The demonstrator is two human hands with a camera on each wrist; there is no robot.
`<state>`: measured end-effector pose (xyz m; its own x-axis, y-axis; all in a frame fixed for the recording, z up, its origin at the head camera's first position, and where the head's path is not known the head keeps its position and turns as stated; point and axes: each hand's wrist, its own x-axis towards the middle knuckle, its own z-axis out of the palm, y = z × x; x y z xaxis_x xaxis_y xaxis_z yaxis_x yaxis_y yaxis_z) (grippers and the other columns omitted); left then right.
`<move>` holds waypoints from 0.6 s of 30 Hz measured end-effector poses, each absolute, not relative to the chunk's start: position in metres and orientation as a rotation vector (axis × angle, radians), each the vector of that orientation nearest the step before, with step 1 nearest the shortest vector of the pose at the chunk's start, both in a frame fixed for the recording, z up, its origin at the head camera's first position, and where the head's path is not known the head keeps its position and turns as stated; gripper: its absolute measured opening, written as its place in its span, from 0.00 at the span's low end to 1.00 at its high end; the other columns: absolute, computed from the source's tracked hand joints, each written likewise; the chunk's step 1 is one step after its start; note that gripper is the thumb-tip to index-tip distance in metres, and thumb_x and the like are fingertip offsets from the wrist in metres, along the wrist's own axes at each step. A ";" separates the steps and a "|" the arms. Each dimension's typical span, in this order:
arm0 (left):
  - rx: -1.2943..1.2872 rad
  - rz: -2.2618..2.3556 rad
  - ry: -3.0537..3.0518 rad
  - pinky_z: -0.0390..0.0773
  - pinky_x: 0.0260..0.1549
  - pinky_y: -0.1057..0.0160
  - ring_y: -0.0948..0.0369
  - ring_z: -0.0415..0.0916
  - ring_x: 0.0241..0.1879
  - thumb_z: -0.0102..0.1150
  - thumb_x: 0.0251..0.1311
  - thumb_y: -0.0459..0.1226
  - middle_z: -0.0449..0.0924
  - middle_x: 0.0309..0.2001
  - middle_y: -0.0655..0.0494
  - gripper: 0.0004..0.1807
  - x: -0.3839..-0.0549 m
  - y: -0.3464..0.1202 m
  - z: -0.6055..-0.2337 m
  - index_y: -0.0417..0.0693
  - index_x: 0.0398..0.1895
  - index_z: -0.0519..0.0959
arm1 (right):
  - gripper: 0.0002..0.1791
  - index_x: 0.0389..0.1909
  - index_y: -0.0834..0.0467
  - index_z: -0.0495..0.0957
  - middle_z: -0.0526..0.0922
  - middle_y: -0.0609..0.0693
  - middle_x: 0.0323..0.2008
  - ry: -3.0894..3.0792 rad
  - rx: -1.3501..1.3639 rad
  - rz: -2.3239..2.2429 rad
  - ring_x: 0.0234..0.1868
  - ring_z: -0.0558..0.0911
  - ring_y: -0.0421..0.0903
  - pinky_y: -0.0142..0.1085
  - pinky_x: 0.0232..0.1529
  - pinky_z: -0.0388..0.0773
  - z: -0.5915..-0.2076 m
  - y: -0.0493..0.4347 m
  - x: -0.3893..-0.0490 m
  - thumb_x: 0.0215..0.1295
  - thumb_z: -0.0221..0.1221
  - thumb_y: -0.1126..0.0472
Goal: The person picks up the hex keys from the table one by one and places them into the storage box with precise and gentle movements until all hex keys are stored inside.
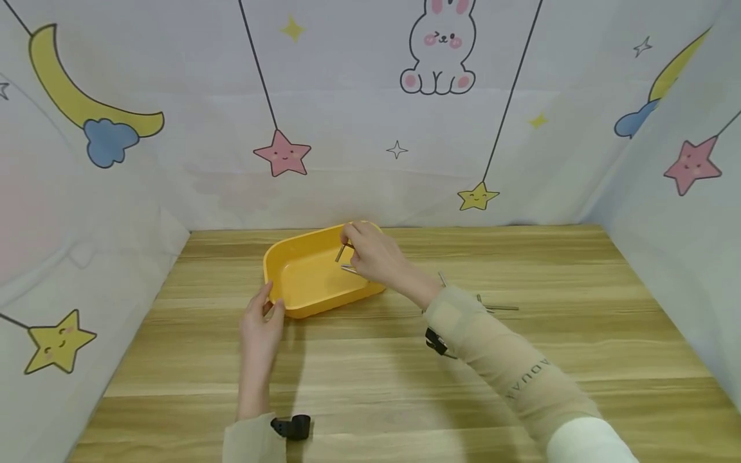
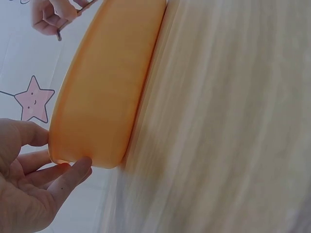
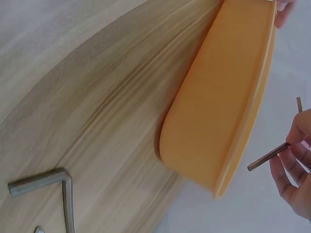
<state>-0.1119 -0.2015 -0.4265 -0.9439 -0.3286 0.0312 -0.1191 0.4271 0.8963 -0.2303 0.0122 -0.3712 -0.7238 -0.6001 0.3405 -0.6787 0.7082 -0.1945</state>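
A yellow plastic tray (image 1: 332, 303) stands at the back of the table. My left hand (image 1: 262, 326) grips its near left corner, the thumb on the outer wall in the left wrist view. Above the tray's right part, my right hand (image 1: 375, 254) pinches a metal hex key (image 3: 268, 156) between thumb and fingers; one end (image 1: 340, 253) points down toward the tray. Another metal piece (image 1: 349, 269) shows inside the tray below that hand, partly hidden by it. In the right wrist view an L-shaped hex key (image 3: 67, 194) lies on the table outside the tray.
More hex keys (image 1: 500, 307) lie on the wooden table (image 1: 370, 399) right of the tray, partly behind the right sleeve. A single metal end (image 1: 442, 278) shows just beyond the forearm. A printed cloth (image 1: 359, 116) hangs behind the table and along both sides.
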 end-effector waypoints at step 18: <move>0.409 -1.516 -2.442 0.74 0.61 0.48 0.40 0.70 0.62 0.49 0.67 0.34 0.61 0.71 0.39 0.26 -0.114 -0.200 -0.429 0.40 0.69 0.65 | 0.17 0.44 0.52 0.71 0.76 0.47 0.40 -2.880 1.017 0.559 0.36 0.73 0.43 0.29 0.26 0.67 -0.394 -0.019 -0.238 0.56 0.53 0.72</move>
<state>-0.1135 -0.2004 -0.4286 -0.9327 -0.3567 0.0531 -0.1107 0.4232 0.8992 -0.2382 -0.0193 -0.3943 -0.7850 -0.6006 0.1518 -0.6138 0.7210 -0.3216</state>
